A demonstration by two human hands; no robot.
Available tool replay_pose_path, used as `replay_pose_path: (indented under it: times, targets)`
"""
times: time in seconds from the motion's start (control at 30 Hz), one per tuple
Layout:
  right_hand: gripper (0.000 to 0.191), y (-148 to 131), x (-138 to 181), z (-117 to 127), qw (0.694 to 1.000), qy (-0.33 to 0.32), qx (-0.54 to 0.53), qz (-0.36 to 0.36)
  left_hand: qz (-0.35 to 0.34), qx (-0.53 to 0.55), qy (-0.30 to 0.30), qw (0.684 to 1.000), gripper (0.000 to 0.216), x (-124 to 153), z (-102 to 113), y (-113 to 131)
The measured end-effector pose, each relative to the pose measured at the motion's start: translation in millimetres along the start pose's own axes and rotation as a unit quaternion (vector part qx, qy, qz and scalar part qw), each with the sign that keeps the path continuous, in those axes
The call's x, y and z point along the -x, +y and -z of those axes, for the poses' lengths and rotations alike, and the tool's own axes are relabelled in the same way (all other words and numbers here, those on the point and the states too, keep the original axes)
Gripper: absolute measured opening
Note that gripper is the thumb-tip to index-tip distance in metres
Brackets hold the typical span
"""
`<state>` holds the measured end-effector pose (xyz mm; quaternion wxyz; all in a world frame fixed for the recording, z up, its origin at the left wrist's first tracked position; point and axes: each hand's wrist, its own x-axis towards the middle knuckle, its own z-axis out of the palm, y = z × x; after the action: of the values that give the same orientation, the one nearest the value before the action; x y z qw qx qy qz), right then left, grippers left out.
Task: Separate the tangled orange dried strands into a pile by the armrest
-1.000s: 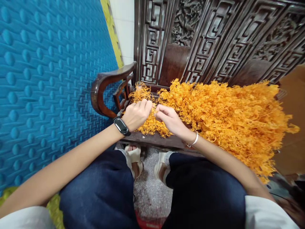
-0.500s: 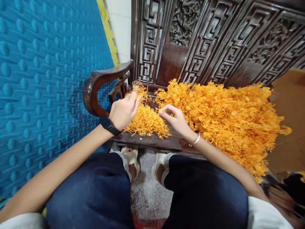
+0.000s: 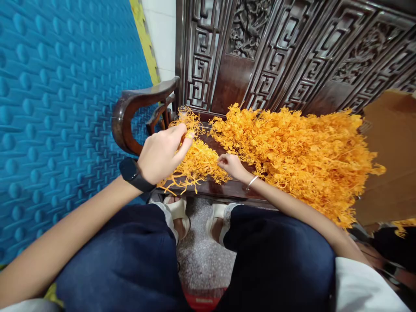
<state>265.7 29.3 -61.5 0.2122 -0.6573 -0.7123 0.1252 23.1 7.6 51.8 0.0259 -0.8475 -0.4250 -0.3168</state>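
My left hand (image 3: 164,151), a dark watch on its wrist, is raised over the left end of the wooden bench. Its thumb and fingers are pinched on a yellow-orange stringy plastic piece (image 3: 190,134); loose strands (image 3: 182,184) show below the hand. Beneath and beyond it lies a small heap of orange stringy pieces (image 3: 206,162). My right hand (image 3: 232,165), with a bracelet, is closed at the right edge of that heap. What its curled fingers hold, if anything, is hidden.
A large heap of orange stringy pieces (image 3: 302,156) covers the bench to the right. The curved armrest (image 3: 125,115) stands at left, the carved backrest (image 3: 232,84) behind. Cardboard (image 3: 388,160) is at far right, blue matting (image 3: 58,108) at left.
My left hand has come nearer and looks larger, with strands now showing below it. My right hand has dropped slightly, and its fingers have curled in. The view has shifted a little.
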Motion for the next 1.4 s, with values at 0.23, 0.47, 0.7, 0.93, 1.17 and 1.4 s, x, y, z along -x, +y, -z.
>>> replay_pose_path:
  times: [0.23, 0.47, 0.7, 0.93, 1.17, 1.4]
  targets:
    - [0.018, -2.7, -5.8, -3.4, 0.999, 0.002, 0.018, -0.036, 0.054, 0.185, -0.101, 0.976, 0.033, 1.2, -12.5, -3.2]
    - [0.013, 0.0, -12.5, -1.5, 0.995, 0.018, -0.013, -0.098, 0.063, 0.238, -0.149, 0.958, 0.034, -2.0, -23.7, -9.1]
    - [0.016, -33.3, -0.6, 38.1, 0.983, 0.077, -0.169, -0.004, 0.104, 0.309, -0.143, 0.935, 0.040, -0.9, -29.4, -17.3]
    - [0.012, -94.1, 34.4, 73.3, 0.944, 0.117, -0.241, 0.193, 0.116, 0.395, -0.192, 0.891, 0.049, -1.6, -28.8, -9.9]
    - [0.022, -100.8, 38.8, 63.6, 0.942, 0.051, -0.220, 0.247, 0.052, 0.443, -0.286, 0.848, 0.055, 0.4, -27.4, 0.5]
    - [0.005, -93.5, 34.4, 66.7, 0.941, 0.035, -0.218, 0.255, 0.009, 0.417, -0.315, 0.852, 0.042, 0.8, -28.3, 3.3]
